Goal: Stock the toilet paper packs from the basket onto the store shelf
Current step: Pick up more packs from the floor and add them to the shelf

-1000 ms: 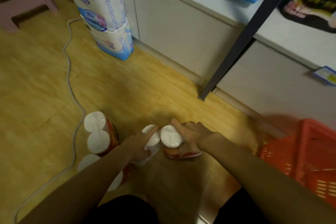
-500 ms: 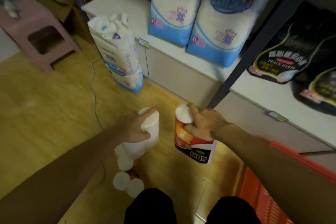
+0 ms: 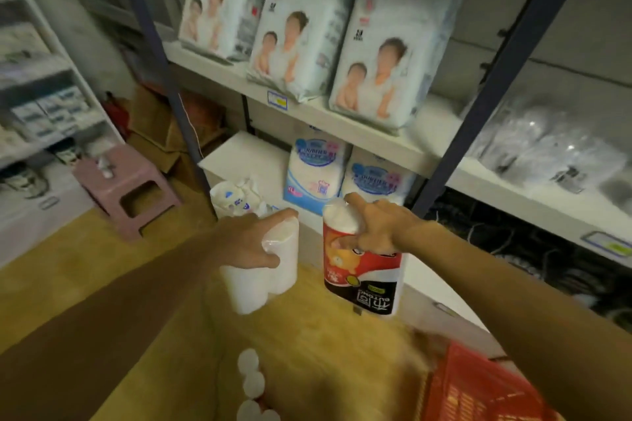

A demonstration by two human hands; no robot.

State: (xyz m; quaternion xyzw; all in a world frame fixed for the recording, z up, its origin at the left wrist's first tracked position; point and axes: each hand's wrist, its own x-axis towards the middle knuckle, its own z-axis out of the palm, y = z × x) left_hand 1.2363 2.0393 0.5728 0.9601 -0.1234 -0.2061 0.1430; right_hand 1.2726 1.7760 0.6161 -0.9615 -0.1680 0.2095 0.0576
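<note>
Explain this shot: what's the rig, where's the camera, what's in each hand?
There is no machine here: a person wears a wide-angle camera on the head, looking forward and down at two bare hands. The left hand holds a plain white roll pack in its grip. The right hand holds a red printed roll pack by its top. More rolls lie on the wooden floor, beside a red basket. Ahead stands a store shelf with diaper packs.
</note>
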